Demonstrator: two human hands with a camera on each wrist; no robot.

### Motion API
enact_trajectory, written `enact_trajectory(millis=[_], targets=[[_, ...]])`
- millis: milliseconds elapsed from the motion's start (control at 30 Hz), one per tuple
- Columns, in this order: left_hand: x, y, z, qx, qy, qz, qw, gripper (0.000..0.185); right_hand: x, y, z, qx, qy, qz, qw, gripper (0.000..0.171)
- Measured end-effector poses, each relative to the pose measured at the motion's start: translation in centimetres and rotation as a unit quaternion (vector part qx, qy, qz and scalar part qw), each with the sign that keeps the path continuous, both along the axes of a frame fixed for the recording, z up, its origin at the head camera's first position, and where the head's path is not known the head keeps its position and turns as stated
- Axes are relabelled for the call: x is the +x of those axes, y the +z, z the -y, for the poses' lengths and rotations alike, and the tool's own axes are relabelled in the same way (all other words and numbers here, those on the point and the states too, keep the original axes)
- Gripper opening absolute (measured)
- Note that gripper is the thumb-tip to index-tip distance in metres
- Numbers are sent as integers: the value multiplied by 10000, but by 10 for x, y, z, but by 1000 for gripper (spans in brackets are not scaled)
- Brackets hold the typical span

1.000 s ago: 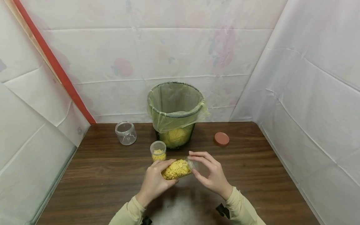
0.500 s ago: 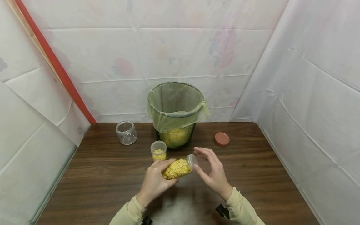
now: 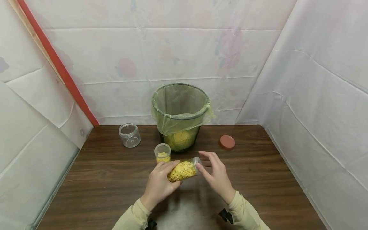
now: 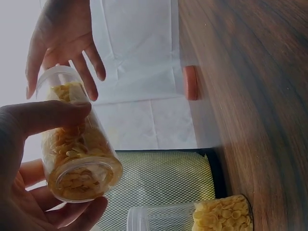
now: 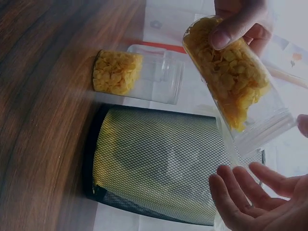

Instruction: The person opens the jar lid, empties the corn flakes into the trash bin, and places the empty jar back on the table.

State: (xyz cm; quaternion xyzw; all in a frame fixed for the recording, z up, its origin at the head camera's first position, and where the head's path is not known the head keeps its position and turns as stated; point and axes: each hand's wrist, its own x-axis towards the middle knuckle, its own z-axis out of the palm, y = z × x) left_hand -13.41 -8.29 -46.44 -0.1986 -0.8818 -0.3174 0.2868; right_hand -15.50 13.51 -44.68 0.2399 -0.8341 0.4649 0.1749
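My left hand grips a clear jar of yellow flakes, tipped over so its mouth points right. In the left wrist view its thumb lies across the jar's side and its fingers curl beneath. My right hand is beside the mouth with its fingers spread. The thumb is at the jar's rim; the other fingertips are apart from it in the right wrist view. Just behind the left hand stands a second clear jar, partly filled with the same flakes and partly hidden in the head view.
A mesh bin with a pale green-yellow liner stands behind the jars. At the back left is an empty clear jar; a red-brown lid lies at the back right. White sheets close off the wooden table.
The right hand's upper fingers have come away from the jar's rim, while the thumb stays by it. The left hand keeps the jar tilted, with only a slight shift.
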Motion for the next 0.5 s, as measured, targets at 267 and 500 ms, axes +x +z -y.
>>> enact_trajectory(millis=[267, 500], targets=[[0, 0, 0, 31, 4, 49, 10000, 65, 2, -2, 1, -106, 244, -129, 9996, 34], [1, 1, 1, 344, -140, 392, 9985, 66, 0, -2, -1, -172, 671, -638, 9956, 42]])
